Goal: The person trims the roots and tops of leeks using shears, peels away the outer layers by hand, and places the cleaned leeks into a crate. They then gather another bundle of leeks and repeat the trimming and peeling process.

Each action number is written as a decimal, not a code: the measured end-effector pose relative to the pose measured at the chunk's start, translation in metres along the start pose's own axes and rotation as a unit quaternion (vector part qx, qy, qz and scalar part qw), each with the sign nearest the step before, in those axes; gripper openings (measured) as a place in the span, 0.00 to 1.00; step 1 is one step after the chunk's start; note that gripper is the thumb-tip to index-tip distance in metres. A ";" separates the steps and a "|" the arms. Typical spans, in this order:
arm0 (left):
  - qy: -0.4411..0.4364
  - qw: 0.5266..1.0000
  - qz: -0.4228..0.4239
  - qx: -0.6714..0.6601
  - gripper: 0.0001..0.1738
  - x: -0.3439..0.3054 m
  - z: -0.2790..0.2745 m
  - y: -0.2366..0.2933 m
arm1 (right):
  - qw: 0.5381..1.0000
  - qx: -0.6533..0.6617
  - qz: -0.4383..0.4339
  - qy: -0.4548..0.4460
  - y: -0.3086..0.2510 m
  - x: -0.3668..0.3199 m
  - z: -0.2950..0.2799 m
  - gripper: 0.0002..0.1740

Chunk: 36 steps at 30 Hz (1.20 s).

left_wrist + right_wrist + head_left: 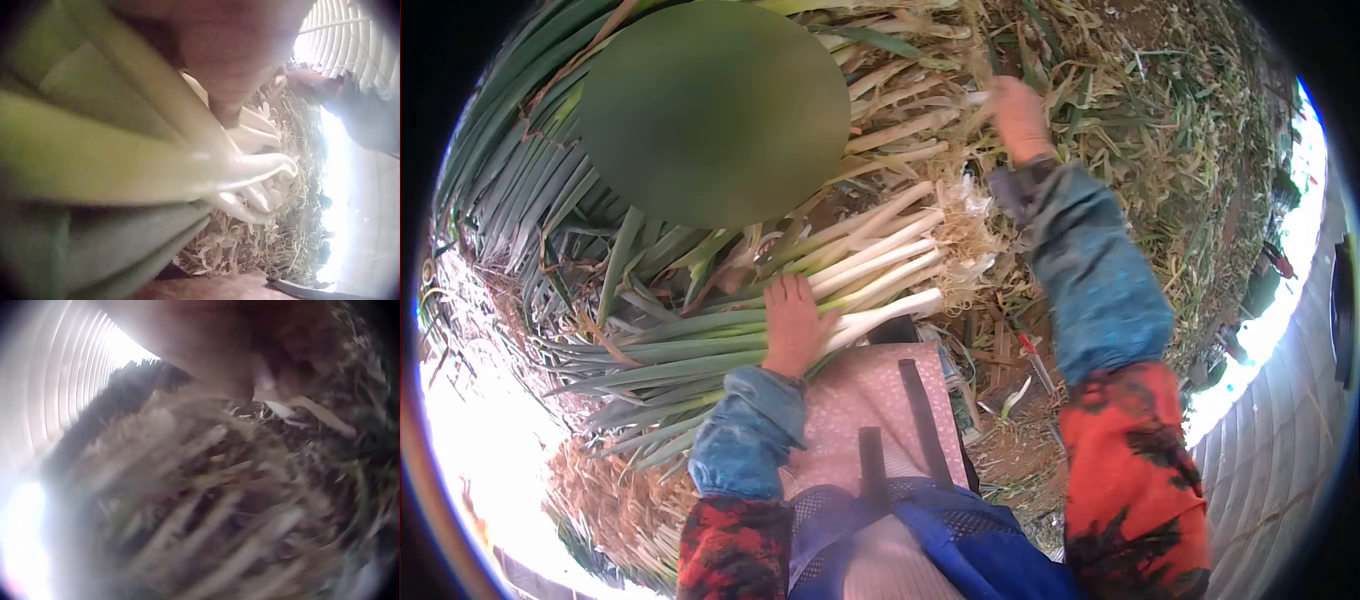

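Note:
Several long green onions (880, 262), with white shanks and rooty ends, lie across the pink patterned cloth and the pile beside it. My left hand (793, 318) rests on them where green turns to white, fingers laid straight over the stalks. Up close in the left wrist view, that hand (240, 50) is above the glossy white shanks (256, 165). At the far side, my right hand (1020, 118) reaches over the litter by the root ends. Blurred in the right wrist view, its fingertips pinch a thin white piece of green onion (278, 409).
A large heap of green onions (510, 170) spreads to the left and back. Dry leaves and peelings (1140, 120) cover the ground to the right. A red-tipped tool (1037, 362) lies by my right sleeve. A blurred oval masks part of the heap.

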<state>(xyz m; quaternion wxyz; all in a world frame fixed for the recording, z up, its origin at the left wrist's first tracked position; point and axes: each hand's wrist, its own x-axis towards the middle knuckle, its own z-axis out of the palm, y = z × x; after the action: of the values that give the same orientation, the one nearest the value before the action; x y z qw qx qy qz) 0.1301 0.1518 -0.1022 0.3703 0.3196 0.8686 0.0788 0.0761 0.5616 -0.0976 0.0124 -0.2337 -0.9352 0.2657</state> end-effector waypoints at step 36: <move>-0.113 0.987 -0.055 -0.099 0.51 0.077 0.012 -0.033 | 0.877 -0.084 0.314 -0.353 0.073 -0.100 -0.006 0.30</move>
<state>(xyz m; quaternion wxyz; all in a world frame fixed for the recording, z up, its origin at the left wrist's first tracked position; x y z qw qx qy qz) 0.0817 0.1718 -0.1689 0.4995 0.2397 0.8256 0.1069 0.1977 0.5748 -0.1185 -0.4219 -0.4064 -0.7737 0.2412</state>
